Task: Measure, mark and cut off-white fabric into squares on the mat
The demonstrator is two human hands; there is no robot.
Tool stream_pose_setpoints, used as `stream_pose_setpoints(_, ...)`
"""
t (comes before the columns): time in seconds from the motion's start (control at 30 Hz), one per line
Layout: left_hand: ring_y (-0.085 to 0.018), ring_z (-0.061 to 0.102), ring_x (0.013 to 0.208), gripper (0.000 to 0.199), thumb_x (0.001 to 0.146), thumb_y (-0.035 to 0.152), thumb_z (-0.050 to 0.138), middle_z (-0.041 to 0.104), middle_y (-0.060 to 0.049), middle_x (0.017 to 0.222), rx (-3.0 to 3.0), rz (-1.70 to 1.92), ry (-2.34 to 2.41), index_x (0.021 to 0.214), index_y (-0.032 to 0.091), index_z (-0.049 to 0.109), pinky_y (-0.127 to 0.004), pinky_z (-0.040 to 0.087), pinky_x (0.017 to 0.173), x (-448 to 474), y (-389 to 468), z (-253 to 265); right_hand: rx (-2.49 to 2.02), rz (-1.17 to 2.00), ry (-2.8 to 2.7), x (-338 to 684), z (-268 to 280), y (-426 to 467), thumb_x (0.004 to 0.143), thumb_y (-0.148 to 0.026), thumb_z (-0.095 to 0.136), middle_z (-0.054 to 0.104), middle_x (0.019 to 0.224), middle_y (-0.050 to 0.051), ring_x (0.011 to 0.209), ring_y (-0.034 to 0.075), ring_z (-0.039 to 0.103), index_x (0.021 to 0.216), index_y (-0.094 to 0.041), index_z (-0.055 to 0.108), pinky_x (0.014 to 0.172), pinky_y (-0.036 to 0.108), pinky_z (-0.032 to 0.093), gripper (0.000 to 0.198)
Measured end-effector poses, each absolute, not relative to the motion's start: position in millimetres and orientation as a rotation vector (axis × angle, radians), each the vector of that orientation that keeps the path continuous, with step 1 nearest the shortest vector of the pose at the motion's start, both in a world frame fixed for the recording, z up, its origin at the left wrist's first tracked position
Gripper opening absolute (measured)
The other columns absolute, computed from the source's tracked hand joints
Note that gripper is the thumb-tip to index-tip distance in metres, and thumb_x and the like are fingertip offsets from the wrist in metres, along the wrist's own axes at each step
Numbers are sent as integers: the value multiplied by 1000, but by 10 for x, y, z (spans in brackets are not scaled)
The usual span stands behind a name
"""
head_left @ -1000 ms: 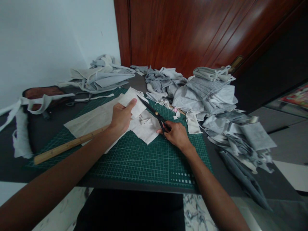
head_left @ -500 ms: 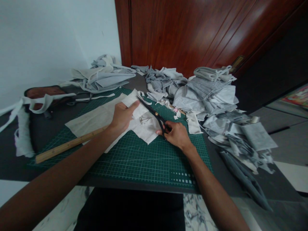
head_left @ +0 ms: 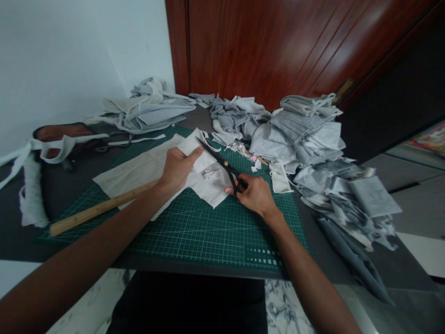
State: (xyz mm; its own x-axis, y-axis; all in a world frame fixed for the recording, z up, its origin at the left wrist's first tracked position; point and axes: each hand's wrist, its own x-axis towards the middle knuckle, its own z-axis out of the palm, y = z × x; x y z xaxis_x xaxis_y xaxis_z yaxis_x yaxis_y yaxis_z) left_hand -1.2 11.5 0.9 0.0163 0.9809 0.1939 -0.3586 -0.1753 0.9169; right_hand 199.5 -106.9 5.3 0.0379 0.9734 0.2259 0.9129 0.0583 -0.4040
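Observation:
Black scissors [head_left: 224,162] with a brass-coloured pivot are held in my right hand [head_left: 257,194], its fingers through the handle loops. Their blades run along the right edge of a small white cloth piece [head_left: 204,160], the tip pointing up and left. My left hand [head_left: 177,168] pinches that piece between thumb and fingers, close to the blade tip. A thin cut strip [head_left: 214,148] curls beyond the blades. Beneath lie another white cloth piece [head_left: 212,191] and a larger cream cloth [head_left: 128,169]. A wooden ruler [head_left: 100,208] passes under my left forearm.
A green cutting mat [head_left: 205,236] covers the middle of the dark table [head_left: 21,248]. Grey and white fabric heaps stand at the back left [head_left: 149,113] and right [head_left: 299,132]. Cloth strips [head_left: 33,195] and a brown pouch [head_left: 64,133] lie left. Small scraps [head_left: 256,163] lie near the scissors.
The scissor blades have closed slightly along the cloth edge. Both hands stay in nearly the same place; the view has shifted very little.

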Motion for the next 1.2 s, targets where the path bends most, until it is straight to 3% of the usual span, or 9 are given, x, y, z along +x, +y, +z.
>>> stream_pose_setpoints(0.37,-20,75,74,22,74,28,90,81,-8,90,1114,1422,771,86,14,78,-31,65,68,-8,57,35,-1869,239,-1900,1979,74,-1078,88,-68,70,64,67,-1,58,16,57,83,-22,64,58,27,31,47)
stream_pose_setpoints(0.67,-20,76,77,32,70,35,93,82,-6,90,1167,1411,779,91,15,80,-30,65,68,-11,57,17,-1887,168,-1914,1980,29,-1070,91,-68,67,62,66,0,59,17,57,84,-23,61,58,28,29,47)
stream_pose_setpoints(1.2,-18,74,76,26,71,30,88,82,-9,93,1145,1422,815,88,13,79,-30,64,70,-11,69,10,-1834,157,-1884,2017,24,-1056,91,-59,72,61,62,-1,57,16,55,73,-23,58,58,28,26,43)
